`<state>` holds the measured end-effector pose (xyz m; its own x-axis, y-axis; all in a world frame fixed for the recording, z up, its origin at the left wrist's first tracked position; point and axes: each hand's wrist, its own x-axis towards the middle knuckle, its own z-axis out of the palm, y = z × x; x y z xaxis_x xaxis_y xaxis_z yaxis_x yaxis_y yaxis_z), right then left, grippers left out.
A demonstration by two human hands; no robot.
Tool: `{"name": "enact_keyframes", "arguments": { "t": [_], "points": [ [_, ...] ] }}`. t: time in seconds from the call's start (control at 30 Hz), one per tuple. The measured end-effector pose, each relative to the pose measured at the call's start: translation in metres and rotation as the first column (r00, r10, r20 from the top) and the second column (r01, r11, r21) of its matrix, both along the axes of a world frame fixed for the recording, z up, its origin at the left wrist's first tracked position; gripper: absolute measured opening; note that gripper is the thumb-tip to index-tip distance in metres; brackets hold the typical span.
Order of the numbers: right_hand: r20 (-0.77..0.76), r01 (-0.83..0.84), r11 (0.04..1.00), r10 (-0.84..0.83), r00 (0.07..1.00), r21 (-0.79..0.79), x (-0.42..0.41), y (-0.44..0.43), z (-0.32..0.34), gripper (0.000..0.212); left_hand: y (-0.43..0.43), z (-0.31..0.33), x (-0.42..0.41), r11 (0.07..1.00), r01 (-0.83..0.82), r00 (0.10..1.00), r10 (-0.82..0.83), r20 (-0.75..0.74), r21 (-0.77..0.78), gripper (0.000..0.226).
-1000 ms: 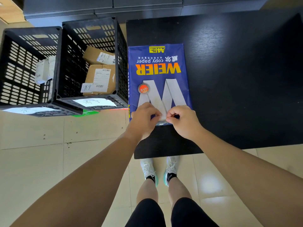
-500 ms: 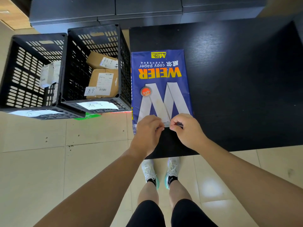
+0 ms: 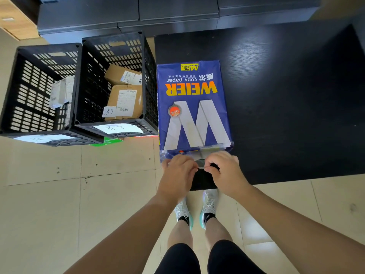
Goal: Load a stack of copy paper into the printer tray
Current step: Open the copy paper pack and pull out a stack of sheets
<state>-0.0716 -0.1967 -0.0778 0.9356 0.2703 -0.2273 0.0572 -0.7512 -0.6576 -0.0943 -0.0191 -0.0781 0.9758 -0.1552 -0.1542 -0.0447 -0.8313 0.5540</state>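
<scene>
A blue ream of copy paper (image 3: 192, 107), printed "WEIER copy paper" with a large grey W, lies flat on the black table (image 3: 286, 99) near its left front corner. At the ream's near end the wrapper flap is loosened and crinkled. My left hand (image 3: 177, 175) and my right hand (image 3: 223, 171) meet at that end, fingers pinching the wrapper flap between them. No printer or tray is in view.
Two black slotted plastic crates (image 3: 110, 86) (image 3: 37, 91) stand on the tiled floor left of the table, holding cardboard parcels (image 3: 126, 99). Dark cabinets (image 3: 138, 14) run along the back. My legs and white shoes (image 3: 197, 210) stand below the table's front edge.
Both hands slid back toward me along the ream's near end, and its wrapper flap has come loose and crinkled. The view also tilted slightly downward.
</scene>
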Motion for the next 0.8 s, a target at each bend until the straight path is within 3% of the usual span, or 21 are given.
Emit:
{"name": "enact_keyframes", "arguments": {
  "t": [0.33, 0.53, 0.67, 0.8],
  "points": [
    [-0.024, 0.15, 0.985, -0.153, 0.988, -0.088, 0.008, 0.011, -0.016, 0.002, -0.003, 0.003, -0.009, 0.994, 0.018, 0.991, -0.003, -0.137, 0.111, 0.033],
    [0.049, 0.269, 0.94, -0.265, 0.963, -0.208, 0.007, 0.026, -0.018, 0.009, -0.016, 0.002, 0.001, 0.986, -0.105, 0.979, 0.125, -0.162, 0.125, 0.031],
    [0.033, 0.333, 0.918, -0.334, 0.942, -0.217, 0.004, 0.032, -0.019, 0.008, -0.023, 0.004, 0.004, 0.944, -0.294, 0.952, 0.303, -0.038, 0.15, 0.014],
    [0.026, 0.426, 0.885, -0.429, 0.903, -0.191, 0.002, 0.037, -0.019, 0.017, -0.021, 0.004, 0.019, 0.942, -0.206, 0.97, 0.16, 0.184, 0.265, 0.017]
  ]
}}
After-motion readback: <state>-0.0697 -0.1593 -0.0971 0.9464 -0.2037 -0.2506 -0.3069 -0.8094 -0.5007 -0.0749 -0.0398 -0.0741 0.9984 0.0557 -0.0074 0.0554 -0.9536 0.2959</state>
